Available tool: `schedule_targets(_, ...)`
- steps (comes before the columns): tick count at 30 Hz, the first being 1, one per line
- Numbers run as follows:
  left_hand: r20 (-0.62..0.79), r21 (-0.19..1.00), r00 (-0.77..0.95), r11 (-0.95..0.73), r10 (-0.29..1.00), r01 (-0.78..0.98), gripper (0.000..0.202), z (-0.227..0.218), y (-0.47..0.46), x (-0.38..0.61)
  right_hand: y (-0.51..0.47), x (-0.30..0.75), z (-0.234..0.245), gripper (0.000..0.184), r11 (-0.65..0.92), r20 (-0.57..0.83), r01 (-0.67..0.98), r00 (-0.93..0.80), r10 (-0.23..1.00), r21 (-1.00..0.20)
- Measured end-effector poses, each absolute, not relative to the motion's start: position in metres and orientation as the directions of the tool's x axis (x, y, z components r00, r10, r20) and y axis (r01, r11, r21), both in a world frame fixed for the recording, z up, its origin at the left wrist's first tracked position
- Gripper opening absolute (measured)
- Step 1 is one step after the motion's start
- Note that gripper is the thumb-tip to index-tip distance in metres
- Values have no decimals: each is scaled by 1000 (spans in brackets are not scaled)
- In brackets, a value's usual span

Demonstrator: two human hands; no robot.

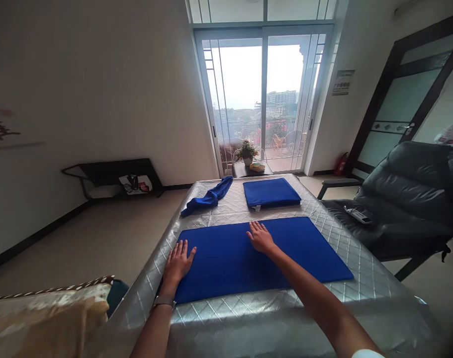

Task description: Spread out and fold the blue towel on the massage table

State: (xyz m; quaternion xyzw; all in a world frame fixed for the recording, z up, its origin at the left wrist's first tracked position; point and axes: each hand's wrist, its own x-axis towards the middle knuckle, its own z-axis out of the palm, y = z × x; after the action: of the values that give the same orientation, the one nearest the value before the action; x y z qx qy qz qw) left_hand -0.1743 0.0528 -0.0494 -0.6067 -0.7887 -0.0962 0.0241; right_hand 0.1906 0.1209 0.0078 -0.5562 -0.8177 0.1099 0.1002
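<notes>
A blue cloth (226, 263), folded into a flat, long rectangle, lies in front of me on a bed-like surface with a silvery quilted cover (248, 308). My left hand (178, 261) rests flat at the cloth's left edge, fingers stretched out. Near the middle of its far edge, my right hand (261, 236) presses down with the palm flat and fingers extended. Beyond the cloth sits a thicker folded blue cloth (271, 192) with a small white tag. To its left lies a crumpled, twisted blue cloth (208, 198).
A black reclining chair (408, 199) with a remote-like device (358, 215) stands at right. Behind the bed, a small table holds a potted plant (247, 151) and a tissue box (257, 167). Bedding (50, 318) is at lower left; a black rack (118, 174) stands by the wall.
</notes>
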Motion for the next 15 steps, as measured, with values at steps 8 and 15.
schedule_targets(8,129,124,-247,232,960,965,76,-46,51,-177,137,228,-13,73,318,-30,916,-335,942,-246)
schedule_targets(15,140,132,-251,233,958,963,79,-52,53,-178,153,380,-18,71,27,-52,993,-33,998,-114)
